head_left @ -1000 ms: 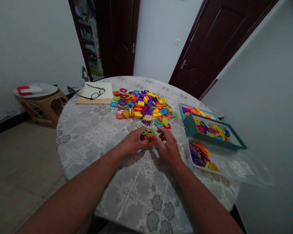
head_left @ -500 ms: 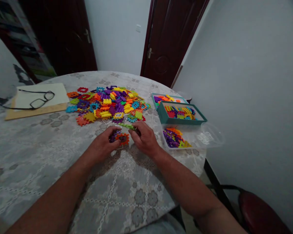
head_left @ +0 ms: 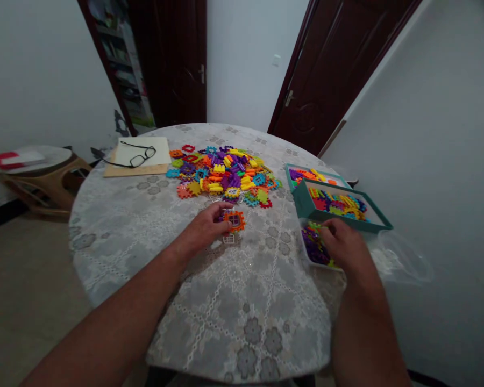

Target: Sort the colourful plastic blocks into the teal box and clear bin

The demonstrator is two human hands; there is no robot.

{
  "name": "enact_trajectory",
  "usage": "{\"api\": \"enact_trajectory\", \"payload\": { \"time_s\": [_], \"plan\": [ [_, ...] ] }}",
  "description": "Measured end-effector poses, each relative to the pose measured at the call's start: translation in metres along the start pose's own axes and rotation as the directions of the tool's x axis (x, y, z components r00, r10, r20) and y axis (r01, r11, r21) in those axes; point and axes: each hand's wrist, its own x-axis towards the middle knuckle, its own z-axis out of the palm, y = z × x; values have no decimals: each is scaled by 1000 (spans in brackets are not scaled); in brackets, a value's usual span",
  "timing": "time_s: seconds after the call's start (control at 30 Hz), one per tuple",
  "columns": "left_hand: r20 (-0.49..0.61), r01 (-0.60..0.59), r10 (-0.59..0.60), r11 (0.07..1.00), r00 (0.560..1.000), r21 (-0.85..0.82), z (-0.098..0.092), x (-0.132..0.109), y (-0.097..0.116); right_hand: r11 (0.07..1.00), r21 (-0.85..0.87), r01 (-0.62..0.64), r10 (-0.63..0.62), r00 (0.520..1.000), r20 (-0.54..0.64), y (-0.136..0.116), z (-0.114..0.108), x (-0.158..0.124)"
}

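My left hand is closed around an orange toothed building piece with a window-like centre. Purple shows behind that piece, partly covered by my fingers. My right hand reaches over the clear plastic box on the right, its fingers pinched at a green toothed piece. Purple toothed pieces lie in this box. Just below my left fingertips, a small white window-shaped piece rests on the tablecloth.
A heap of colourful toothed pieces covers the table's far middle. Behind the clear box stand a teal box of pieces and another teal tray. Glasses lie on paper at the left. A wall borders the right side.
My right hand has carried the green piece from beside my left hand over to the clear box. My left hand still holds the orange piece. The view has turned left.
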Motion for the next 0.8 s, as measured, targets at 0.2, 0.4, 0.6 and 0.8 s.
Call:
{"api": "enact_trajectory", "payload": {
  "time_s": [0.2, 0.4, 0.6, 0.8],
  "plan": [
    [86, -79, 75, 996, 993, 43, -1, -2, 0, 973, 158, 166, -123, 960, -252, -42, 10, -4],
    [215, -173, 155, 983, 964, 64, 4, -7, -2, 723, 628, 290, -380, 925, 10, -123, 31, -34],
    [291, -156, 128, 985, 948, 74, 5, -6, -10, 703, 611, 365, -513, 855, 80, -138, 52, -37],
    [351, -136, 78, 980, 933, 145, 8, -9, -9, 807, 571, 150, -392, 860, 328, -136, 38, -36]
  ]
}}
